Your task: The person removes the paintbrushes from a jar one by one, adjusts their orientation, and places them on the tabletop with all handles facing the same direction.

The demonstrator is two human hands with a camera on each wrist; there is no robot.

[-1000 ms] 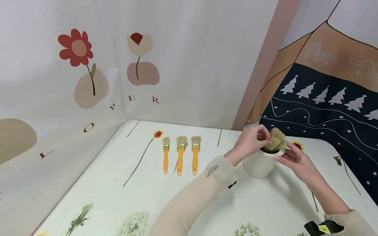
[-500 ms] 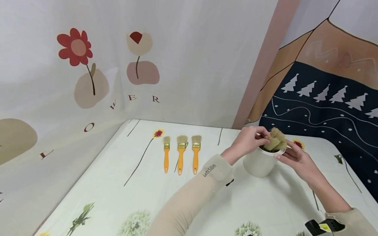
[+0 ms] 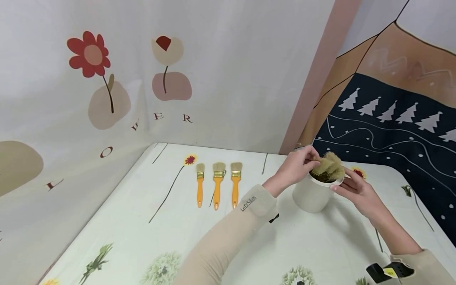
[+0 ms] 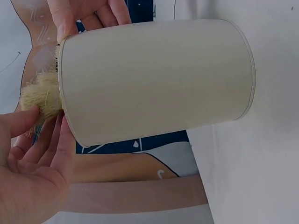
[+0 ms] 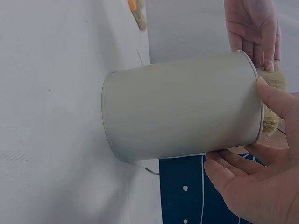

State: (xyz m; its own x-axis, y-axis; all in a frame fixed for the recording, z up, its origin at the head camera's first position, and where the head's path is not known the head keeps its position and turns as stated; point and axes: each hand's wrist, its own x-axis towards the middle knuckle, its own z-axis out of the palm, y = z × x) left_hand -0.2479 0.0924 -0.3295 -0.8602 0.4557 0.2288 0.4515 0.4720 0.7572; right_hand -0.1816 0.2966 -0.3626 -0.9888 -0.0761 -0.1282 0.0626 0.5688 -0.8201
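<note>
A pale grey-white cylindrical pot [image 3: 309, 194] stands upright at the table's right side. Tan bristle tufts of paintbrushes [image 3: 333, 165] stick out of its mouth, their handles hidden inside. With thumb and fingers, my left hand [image 3: 297, 163] pinches the bristles at the left of the bunch; the left wrist view shows this tuft [image 4: 46, 95] beside the thumb. My right hand [image 3: 361, 196] holds the pot near its rim, thumb in front and fingers round the far side. Thumb and spread fingers of this right hand [image 5: 266, 179] also show against the pot wall [image 5: 182, 107] in the right wrist view.
Three paintbrushes with orange handles lie in a row left of the pot: a narrow one [image 3: 200, 185], a middle one [image 3: 217, 186] and a right one [image 3: 235, 184], bristles away from me. The flower-print tablecloth [image 3: 135, 241] meets a hanging cloth [image 3: 228, 99] behind.
My left hand has shifted slightly left, and the bristles it pinches lean further toward the pot's left rim. My right hand stays on the pot. The brushes on the table lie as before.
</note>
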